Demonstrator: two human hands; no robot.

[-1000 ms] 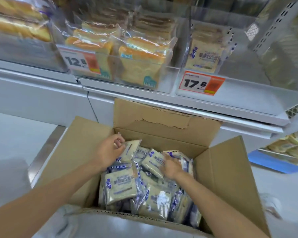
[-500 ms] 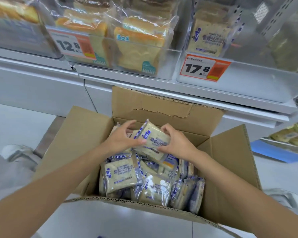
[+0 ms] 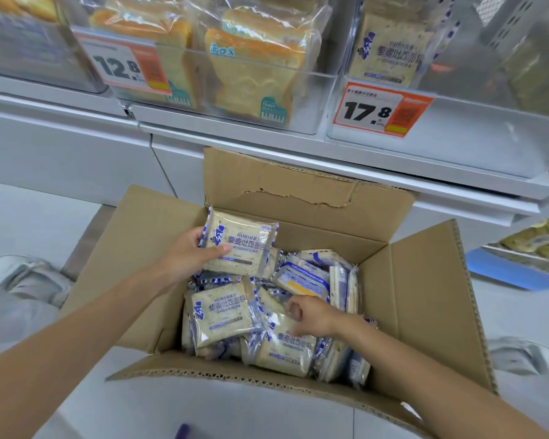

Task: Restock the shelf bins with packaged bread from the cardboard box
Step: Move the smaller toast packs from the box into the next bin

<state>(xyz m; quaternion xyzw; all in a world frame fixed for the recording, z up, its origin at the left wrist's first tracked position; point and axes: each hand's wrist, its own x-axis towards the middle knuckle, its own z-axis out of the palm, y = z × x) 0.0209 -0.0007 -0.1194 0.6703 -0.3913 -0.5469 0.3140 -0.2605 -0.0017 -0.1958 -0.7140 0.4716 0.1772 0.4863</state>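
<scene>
Blue-and-white plastic bread packet (image 3: pixel 240 245) now sits gripped in the left hand (image 3: pixel 187 255) alone, the right hand (image 3: pixel 311 315), curled, hold unclear, having returned to the brown cardboard box (image 3: pixel 425 296), likely for another.

Shop aisle — price tags (image 3: pixel 381 113), shelf bins (image 3: pixel 476 144) holding packaged bread (image 3: pixel 389 55).

12.8 tag (image 3: pixel 127 66), 17.8 tag (image 3: pixel 382 110), L shoe (image 3: pixel 29 277)

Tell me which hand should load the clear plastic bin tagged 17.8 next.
Left. The left hand grips a blue-and-white bread packet raised over the others in the brown cardboard box; the right hand is low among the loose packets.
</scene>
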